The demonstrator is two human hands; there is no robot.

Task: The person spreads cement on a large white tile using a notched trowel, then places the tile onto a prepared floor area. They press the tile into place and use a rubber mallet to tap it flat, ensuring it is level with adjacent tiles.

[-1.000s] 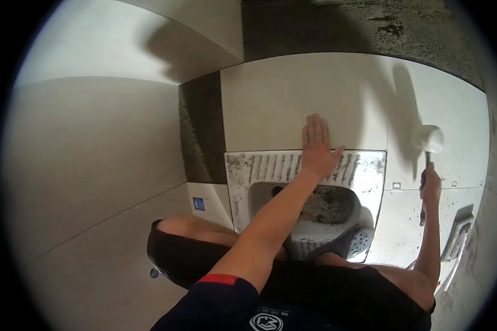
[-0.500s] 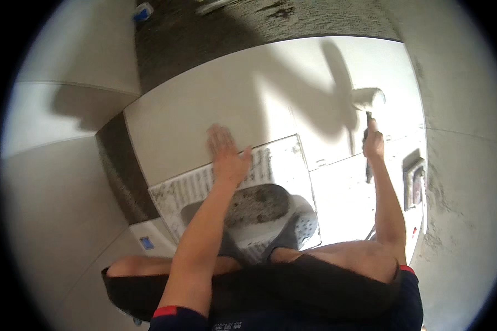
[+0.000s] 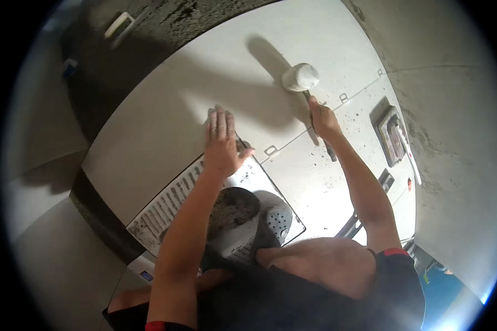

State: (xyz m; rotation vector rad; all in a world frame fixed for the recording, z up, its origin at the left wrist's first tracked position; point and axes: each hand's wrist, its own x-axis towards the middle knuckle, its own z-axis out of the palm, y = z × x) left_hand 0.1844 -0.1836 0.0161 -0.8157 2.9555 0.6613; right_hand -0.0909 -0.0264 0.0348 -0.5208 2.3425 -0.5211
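My right hand (image 3: 323,122) is wrapped round the dark handle of a mallet with a white, dusty head (image 3: 301,77). The head is over the large pale floor tile (image 3: 149,121); whether it touches the tile I cannot tell. My left hand (image 3: 222,149) lies flat with fingers stretched out on the same tile, its heel and thumb over the far edge of a smudged, ribbed white board (image 3: 174,198). Small loop-shaped tile clips (image 3: 271,150) stick up along the joint to the right of my left hand.
Dark rough mortar (image 3: 165,25) borders the tile at the far left, with a white-handled tool (image 3: 119,25) on it. Grey perforated clogs (image 3: 279,220) stand on the board. A grout float-like block (image 3: 392,135) lies on the right, near a wall (image 3: 453,138).
The view has turned, showing more of the right side. The mallet and my right hand are now closer to my left hand, which stays flat on the tile.
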